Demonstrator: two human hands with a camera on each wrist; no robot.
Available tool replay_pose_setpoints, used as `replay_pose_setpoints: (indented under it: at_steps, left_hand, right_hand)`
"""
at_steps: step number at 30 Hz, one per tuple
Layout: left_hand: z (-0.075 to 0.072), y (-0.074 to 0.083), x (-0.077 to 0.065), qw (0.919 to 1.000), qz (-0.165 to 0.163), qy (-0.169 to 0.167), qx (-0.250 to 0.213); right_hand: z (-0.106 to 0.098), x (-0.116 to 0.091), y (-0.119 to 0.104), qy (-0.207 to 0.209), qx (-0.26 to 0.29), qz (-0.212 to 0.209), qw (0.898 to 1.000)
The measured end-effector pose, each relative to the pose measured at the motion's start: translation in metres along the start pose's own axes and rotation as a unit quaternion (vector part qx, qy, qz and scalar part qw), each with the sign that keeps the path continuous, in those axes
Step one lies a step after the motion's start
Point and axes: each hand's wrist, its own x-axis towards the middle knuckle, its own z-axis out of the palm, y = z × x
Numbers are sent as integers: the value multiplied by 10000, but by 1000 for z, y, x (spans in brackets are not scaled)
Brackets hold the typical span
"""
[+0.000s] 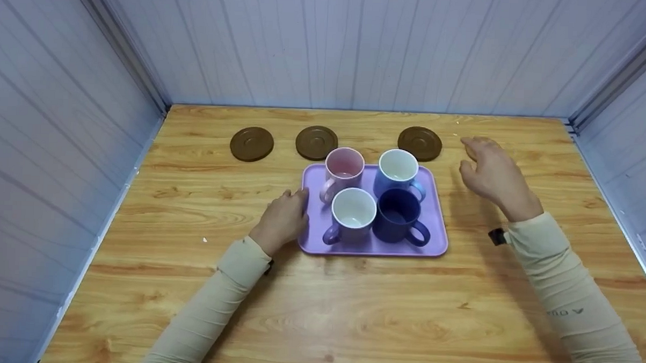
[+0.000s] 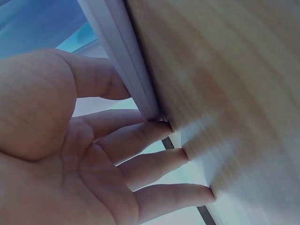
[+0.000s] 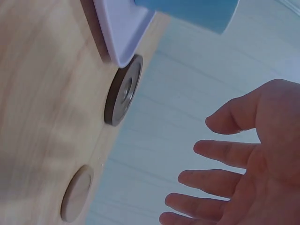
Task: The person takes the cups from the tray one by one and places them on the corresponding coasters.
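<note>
My left hand (image 1: 283,219) is at the left edge of a purple tray (image 1: 436,239). In the left wrist view its thumb touches the tray's side, and its extended fingertips (image 2: 176,193) rest on the tabletop. On the tray stand a pink mug (image 1: 328,190), a light blue mug (image 1: 385,182), a white-lined mug with a purple handle (image 1: 332,234) and a dark blue mug (image 1: 390,227). My right hand (image 1: 492,171) holds nothing and hovers right of the tray, fingers spread. A light brown disc (image 3: 77,193) lies near it, mostly hidden behind the hand in the head view.
Three dark brown round coasters lie behind the tray: the left coaster (image 1: 252,144), the middle coaster (image 1: 317,142) and the right coaster (image 1: 420,143). White panel walls (image 1: 360,48) enclose the wooden table (image 1: 329,310) at the back and both sides.
</note>
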Motion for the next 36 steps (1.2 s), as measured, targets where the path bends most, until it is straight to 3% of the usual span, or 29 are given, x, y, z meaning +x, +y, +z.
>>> replay_pose_setpoints:
  at_steps: [16,31,36]
  left_hand:
    - [0,0,1,9999,-137,-62,-33]
    - [-1,1,2,9996,-177,-167,-156]
    - [0,0,1,9998,-102,-114,-119]
  right_hand:
    - [49,-46,-23,-84,-369,-705,9968]
    - [71,-52,-21,-844,-440,-694,9930]
    - [73,-54,-22,-908,-480,-662,9925]
